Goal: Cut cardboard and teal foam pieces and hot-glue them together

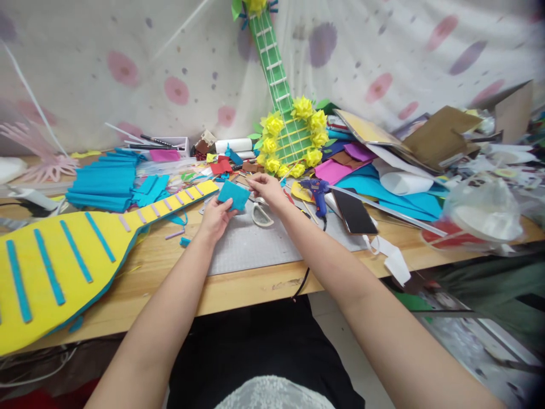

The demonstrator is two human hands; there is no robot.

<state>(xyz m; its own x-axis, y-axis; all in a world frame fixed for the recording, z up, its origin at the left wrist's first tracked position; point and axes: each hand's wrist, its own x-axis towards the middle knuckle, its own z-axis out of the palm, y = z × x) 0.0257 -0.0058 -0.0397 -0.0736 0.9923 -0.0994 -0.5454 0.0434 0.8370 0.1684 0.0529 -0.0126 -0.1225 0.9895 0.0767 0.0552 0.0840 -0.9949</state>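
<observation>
Between the thumb and fingers of my left hand (216,220) is a small blue rectangle of crepe paper or foam (234,196), held above the grey cutting mat (255,250). My right hand (267,188) is just right of it, fingertips pinched together close to the blue piece's upper right edge. What those fingertips hold, if anything, is too small to make out. Below the right hand a clear round tape roll or protractor-like piece (262,213) rests on the mat. A blue glue gun (317,196) lies to the right, its black cord running off the table's front edge.
A yellow paper lute shape (76,255) with blue strips covers the table's left side. Behind stand a green guitar shape with yellow flowers (293,139) and stacked blue strips (102,182). A phone (354,211), coloured sheets and a plastic-covered tub (481,213) sit right.
</observation>
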